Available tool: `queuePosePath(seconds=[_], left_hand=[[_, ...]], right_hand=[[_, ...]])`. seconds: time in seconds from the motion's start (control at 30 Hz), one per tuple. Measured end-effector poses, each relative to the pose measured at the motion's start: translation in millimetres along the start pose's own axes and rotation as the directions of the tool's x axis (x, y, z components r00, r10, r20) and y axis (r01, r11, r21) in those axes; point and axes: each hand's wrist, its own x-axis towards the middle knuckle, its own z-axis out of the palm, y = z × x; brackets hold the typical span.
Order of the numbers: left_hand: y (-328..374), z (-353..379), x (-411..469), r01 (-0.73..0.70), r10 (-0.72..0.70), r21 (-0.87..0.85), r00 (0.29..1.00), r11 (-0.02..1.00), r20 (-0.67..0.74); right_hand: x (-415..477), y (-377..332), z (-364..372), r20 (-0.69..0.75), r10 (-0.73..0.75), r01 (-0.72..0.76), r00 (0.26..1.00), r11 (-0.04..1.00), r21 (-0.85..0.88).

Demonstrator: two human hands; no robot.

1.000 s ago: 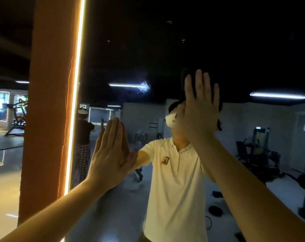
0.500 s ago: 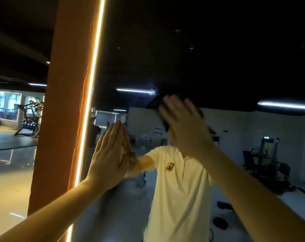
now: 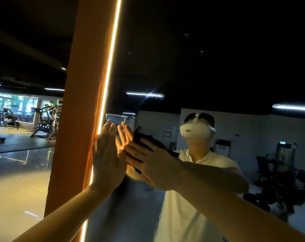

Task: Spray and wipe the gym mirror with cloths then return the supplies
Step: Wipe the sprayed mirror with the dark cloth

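1. Black cloth (image 3: 142,139) lies flat against the large gym wall mirror (image 3: 200,67), near its left edge.
2. Right hand (image 3: 154,165), fingers spread, presses it to the glass.
3. Left hand (image 3: 106,159), flat, fingers straight, rests on the mirror beside a glowing light strip (image 3: 111,55).

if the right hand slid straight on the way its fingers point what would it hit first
Probably the left hand, flat on the mirror just past the right hand and the dark cloth it presses. The lit strip at the mirror's edge lies beyond it.
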Motion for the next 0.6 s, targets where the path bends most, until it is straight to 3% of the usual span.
queuePosePath(seconds=[0.07,0.1,0.17,0.27,0.33,0.4,0.47,0.6], left_hand=[[-1.9,-6.6,0.4,0.0,0.001,-0.031,1.0,1.0,0.014],[-2.0,-9.5,1.3,0.01,-0.009,-0.039,0.999,0.999,0.038],[0.5,-14.8,1.9,0.076,-0.072,-0.036,0.992,0.996,0.103],[2.4,-16.8,-1.8,0.09,-0.096,0.041,0.971,0.995,0.218],[-0.3,-15.7,-6.6,0.025,-0.044,0.065,0.946,0.998,0.321],[-4.4,-18.4,-8.7,0.009,-0.034,0.061,0.911,0.998,0.411],[-8.5,-23.6,-8.2,0.026,-0.033,0.024,0.915,0.999,0.401],[-8.7,-36.0,-7.7,0.132,-0.131,-0.004,0.986,0.991,0.108]], right_hand=[[-11.2,8.0,-2.1,-0.004,-0.097,0.097,0.995,0.995,-0.018],[-9.2,20.0,-6.0,-0.054,-0.071,0.071,0.996,0.997,-0.006],[3.9,54.7,-12.8,-0.132,0.158,-0.157,0.978,0.987,0.022],[27.1,105.6,-27.4,-0.148,0.573,-0.57,0.806,0.819,0.072],[42.8,117.2,-29.4,-0.148,0.659,-0.656,0.737,0.751,0.08],[59.4,111.0,-27.3,-0.156,0.644,-0.643,0.749,0.763,0.063],[72.1,92.0,-23.1,-0.147,0.568,-0.568,0.81,0.822,0.048],[79.7,28.2,-4.6,-0.067,0.292,-0.287,0.954,0.955,0.072]])
